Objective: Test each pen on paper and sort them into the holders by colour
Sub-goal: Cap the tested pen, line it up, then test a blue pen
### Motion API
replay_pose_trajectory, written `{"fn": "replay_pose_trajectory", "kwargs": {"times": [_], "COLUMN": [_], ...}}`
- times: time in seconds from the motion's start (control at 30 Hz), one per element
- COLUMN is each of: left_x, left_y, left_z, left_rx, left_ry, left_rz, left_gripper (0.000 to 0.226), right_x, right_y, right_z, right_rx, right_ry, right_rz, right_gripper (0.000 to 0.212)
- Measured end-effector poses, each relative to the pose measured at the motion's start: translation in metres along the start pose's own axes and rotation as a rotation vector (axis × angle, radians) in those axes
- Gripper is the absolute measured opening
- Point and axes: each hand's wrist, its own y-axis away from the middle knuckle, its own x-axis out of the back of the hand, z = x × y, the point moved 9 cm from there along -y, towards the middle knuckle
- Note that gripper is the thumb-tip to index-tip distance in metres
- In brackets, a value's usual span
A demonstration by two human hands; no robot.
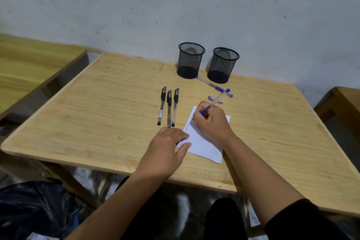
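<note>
My right hand (pixel 212 121) grips a blue pen (pixel 215 101), its tip touching the white paper (pixel 204 146) on the wooden table (pixel 97 113). My left hand (pixel 167 142) lies flat, fingers pressing the paper's left edge, holding nothing. Three black pens (pixel 168 106) lie side by side left of the paper. Another blue pen (pixel 211 84) lies beyond the paper, near the holders. A loose blue cap (pixel 211 98) lies next to the held pen. Two black mesh holders, the left holder (pixel 190 60) and the right holder (pixel 223 65), stand at the back by the wall and look empty.
A grey wall rises right behind the holders. A second wooden table (pixel 29 64) stands to the left, and another wooden piece (pixel 342 103) at the right edge. A black plastic bag (pixel 33 206) lies on the floor at lower left.
</note>
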Motion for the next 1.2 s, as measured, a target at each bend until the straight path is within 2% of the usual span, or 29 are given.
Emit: {"fn": "replay_pose_trajectory", "kwargs": {"times": [0.27,0.47,0.63,0.9,1.07,1.2], "left_x": [0.001,0.000,0.005,-0.038,-0.071,-0.083], "left_y": [0.000,-0.008,-0.044,-0.137,-0.161,-0.168], "left_z": [0.001,0.002,0.018,0.029,0.027,0.025], "left_rx": [-0.002,-0.004,-0.022,0.058,0.069,0.040], "left_ry": [0.001,-0.006,0.006,-0.022,-0.053,-0.127], "left_rz": [-0.004,-0.028,-0.012,-0.162,-0.214,-0.238], "left_gripper": [0.027,0.025,0.024,0.031,0.032,0.025], "right_x": [0.003,0.040,0.073,0.104,0.112,0.115], "right_y": [-0.001,-0.002,0.001,0.012,0.016,0.011], "right_z": [0.003,0.019,0.034,0.053,0.060,0.062], "right_rx": [-0.025,-0.156,-0.300,-0.398,-0.446,-0.425], "right_ry": [0.019,-0.167,-0.174,-0.346,-0.342,-0.374], "right_rz": [0.038,0.295,0.422,0.487,0.542,0.510], "right_gripper": [0.015,0.017,0.010,0.017,0.015,0.011]}}
